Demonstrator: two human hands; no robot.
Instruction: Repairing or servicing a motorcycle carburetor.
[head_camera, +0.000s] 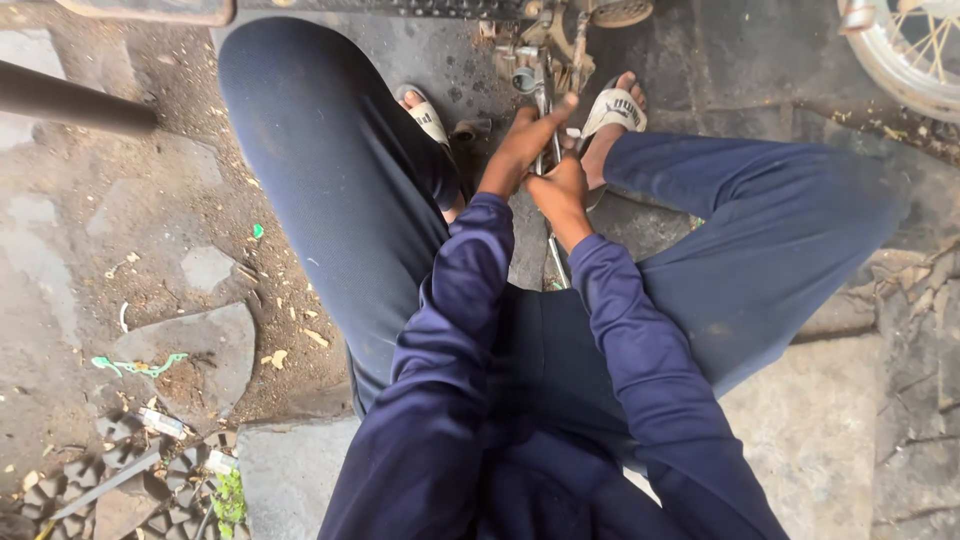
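- Ground (150, 260) of dirt and broken stone lies under the squatting person, with a spoked wheel (915, 50) at the top right.
- Machine parts (560, 40) sit between the sandalled feet.
- Metal rod (548, 160) (possibly a long wrench) runs from those parts toward the lap.
- Right hand (562, 190) is closed round the rod; left hand (522, 145) presses along it, fingers extended.
- Judged step: turning a fitting; next calls for a firm, steady pull.

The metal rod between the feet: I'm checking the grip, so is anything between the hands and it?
Nothing visible. Both hands are already on the metal rod: the left hand reaches along it, and the right hand closes around it lower down.
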